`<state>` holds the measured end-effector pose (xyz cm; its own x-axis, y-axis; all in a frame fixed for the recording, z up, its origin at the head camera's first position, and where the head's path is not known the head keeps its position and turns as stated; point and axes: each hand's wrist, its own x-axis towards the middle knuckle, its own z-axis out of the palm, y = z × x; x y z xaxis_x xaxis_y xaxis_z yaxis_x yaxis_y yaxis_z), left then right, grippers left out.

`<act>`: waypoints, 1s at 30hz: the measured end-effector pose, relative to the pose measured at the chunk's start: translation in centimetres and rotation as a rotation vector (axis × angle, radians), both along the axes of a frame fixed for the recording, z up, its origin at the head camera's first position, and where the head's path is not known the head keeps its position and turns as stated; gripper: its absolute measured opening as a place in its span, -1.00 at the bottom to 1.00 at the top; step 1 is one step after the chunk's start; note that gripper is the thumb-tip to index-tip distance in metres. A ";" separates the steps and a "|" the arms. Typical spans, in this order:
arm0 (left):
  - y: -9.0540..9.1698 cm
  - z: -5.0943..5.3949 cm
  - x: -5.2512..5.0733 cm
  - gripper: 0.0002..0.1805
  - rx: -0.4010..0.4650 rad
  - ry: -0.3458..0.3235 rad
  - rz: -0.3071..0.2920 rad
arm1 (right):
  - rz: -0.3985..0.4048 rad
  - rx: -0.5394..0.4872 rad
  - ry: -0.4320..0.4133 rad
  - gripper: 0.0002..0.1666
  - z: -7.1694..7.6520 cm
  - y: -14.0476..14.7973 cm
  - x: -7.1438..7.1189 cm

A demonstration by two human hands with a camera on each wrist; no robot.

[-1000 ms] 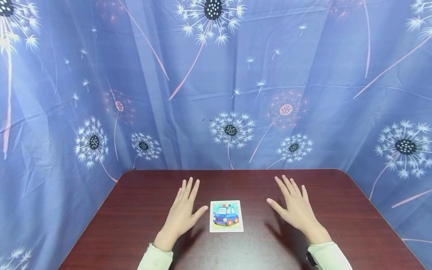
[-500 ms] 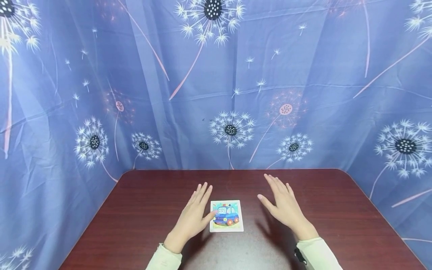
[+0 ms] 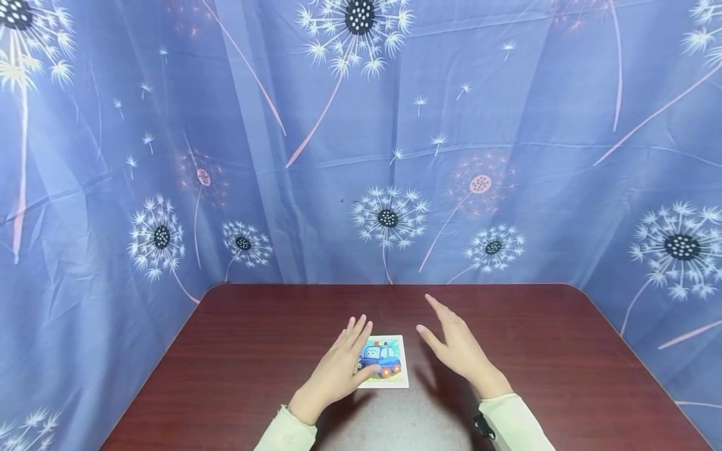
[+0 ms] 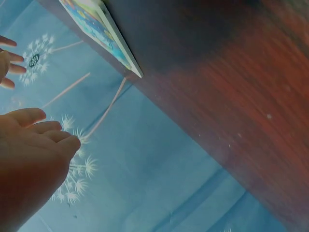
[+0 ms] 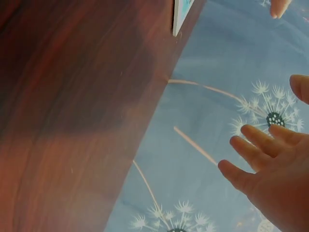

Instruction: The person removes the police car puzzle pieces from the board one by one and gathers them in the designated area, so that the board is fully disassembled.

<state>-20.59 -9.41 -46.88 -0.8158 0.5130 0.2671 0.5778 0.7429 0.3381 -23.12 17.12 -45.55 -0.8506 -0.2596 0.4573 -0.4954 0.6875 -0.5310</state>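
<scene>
A square white-edged picture board (image 3: 395,357) with a blue cartoon police car lies on the dark red-brown table. My left hand (image 3: 336,369) hovers over its left side with fingers straight, hiding part of the picture. To the right of the board, my right hand (image 3: 464,352) is held in the air, thumb apart from the straight fingers. Neither hand holds anything. The left wrist view shows the left hand (image 4: 36,150) apart from the board (image 4: 104,34). In the right wrist view the right hand (image 5: 275,169) has loosely extended fingers, and only a corner of the board (image 5: 181,17) shows.
The wooden table (image 3: 237,351) has rounded far corners. A blue curtain (image 3: 316,207) printed with dandelions stands behind it and along both sides. A black band (image 3: 483,426) shows at the right sleeve's cuff.
Both hands have moved inward toward each other. My left hand has come from beside the board to above its left part; my right hand has shifted left. The board stays in place.
</scene>
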 end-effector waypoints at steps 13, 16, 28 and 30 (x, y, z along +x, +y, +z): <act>0.6 -1.2 -0.3 -0.10 -0.045 -0.150 -0.022 | 0.143 -0.102 -0.081 -0.25 -1.9 -1.9 -0.9; 0.6 -1.6 -0.4 -0.10 -0.075 -0.175 -0.020 | 0.169 -0.110 -0.114 -0.26 -2.3 -2.1 -1.1; 1.1 -1.2 0.0 -0.09 -0.134 -0.223 -0.030 | 0.272 -0.090 -0.248 -0.28 -2.7 -2.9 -1.4; 1.2 -1.2 0.1 -0.09 -0.151 -0.221 -0.032 | 0.285 -0.092 -0.256 -0.29 -2.7 -3.0 -1.4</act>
<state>-20.50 -8.23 -48.08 -0.8286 0.5598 0.0025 0.5261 0.7770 0.3456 -24.51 14.16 -48.24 -0.8397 -0.4698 0.2723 -0.5033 0.4851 -0.7151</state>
